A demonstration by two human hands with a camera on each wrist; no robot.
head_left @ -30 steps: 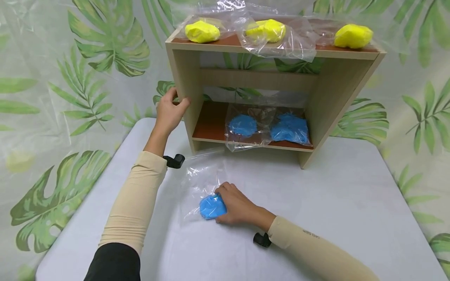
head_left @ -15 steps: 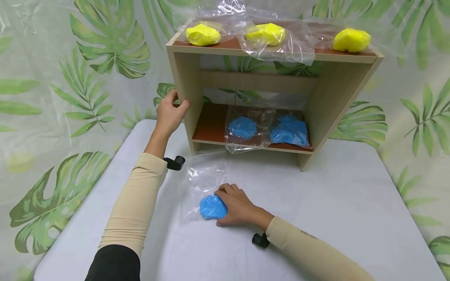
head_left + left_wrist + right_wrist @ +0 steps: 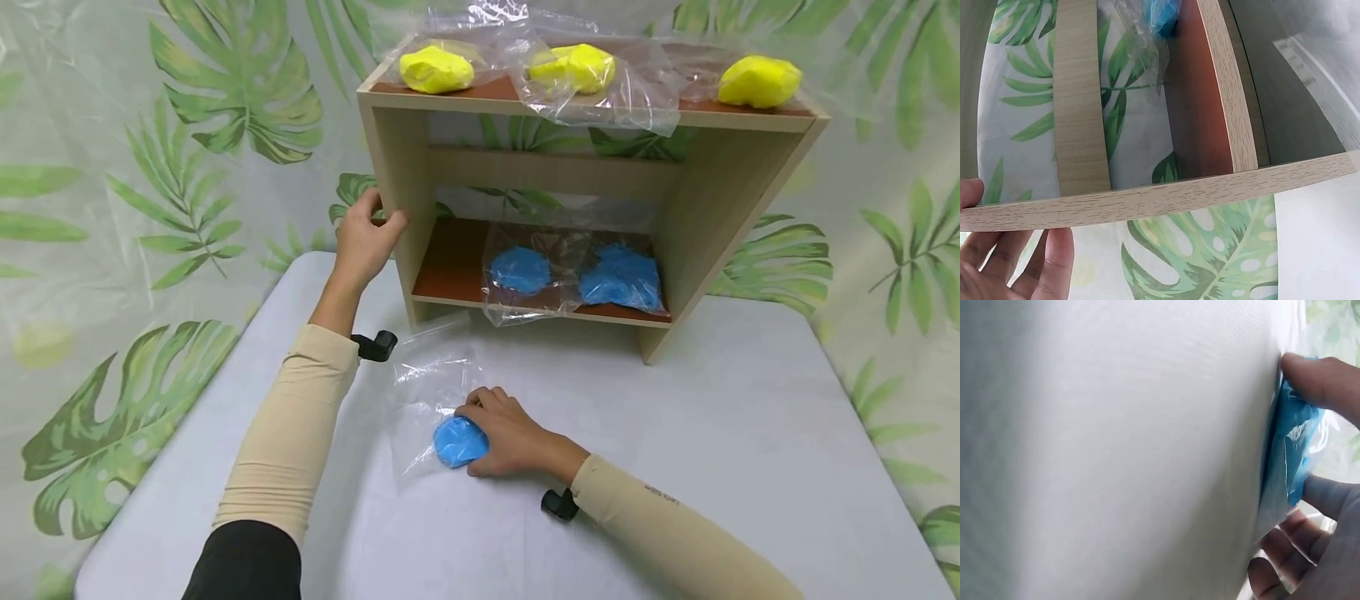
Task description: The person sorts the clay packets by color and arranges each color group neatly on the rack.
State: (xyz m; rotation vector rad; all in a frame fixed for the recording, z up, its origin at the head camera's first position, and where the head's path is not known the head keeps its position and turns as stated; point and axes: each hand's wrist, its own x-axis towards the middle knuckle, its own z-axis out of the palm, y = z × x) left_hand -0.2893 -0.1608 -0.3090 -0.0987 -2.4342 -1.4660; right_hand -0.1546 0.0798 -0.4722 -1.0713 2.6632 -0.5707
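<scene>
My left hand holds the left side panel of a small wooden shelf. In the left wrist view, the thumb lies on the panel's inner side and the fingers on its outer side. On the white table, my right hand grips a clear plastic bag of blue clay, thumb and fingers around the lump's right side. The right wrist view shows the blue lump between thumb and fingers, low against the white cloth. The bag's clear upper part stretches toward the shelf's foot.
Two more bags of blue clay, one left and one right, lie on the shelf's lower board. Along the top board sit three bagged yellow lumps. A leaf-patterned sheet hangs behind the white table.
The bag of blue clay has shifted slightly to the right and turned a little under my right hand. My left hand keeps its hold on the shelf panel.
</scene>
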